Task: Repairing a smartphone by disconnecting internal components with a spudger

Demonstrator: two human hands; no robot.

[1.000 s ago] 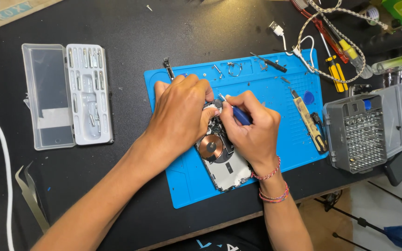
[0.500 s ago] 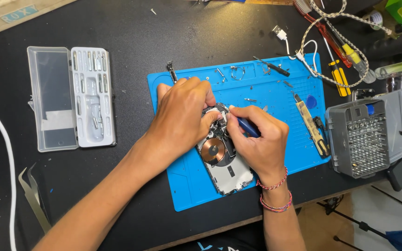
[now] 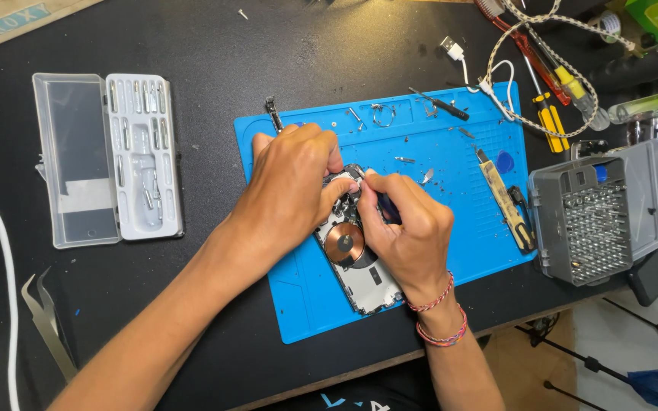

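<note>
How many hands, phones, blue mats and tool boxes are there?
Hands: 2, left hand and right hand
Opened phone: 1
Blue mat: 1
Tool boxes: 2, clear case and grey bit box
Total: 6

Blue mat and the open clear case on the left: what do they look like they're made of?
Blue mat: probably silicone or soft rubber, matte, with moulded ridges and shallow trays along its edges. Clear case: hard transparent plastic, glossy, the black table showing through its lid. Both are guesses from looks alone.
</note>
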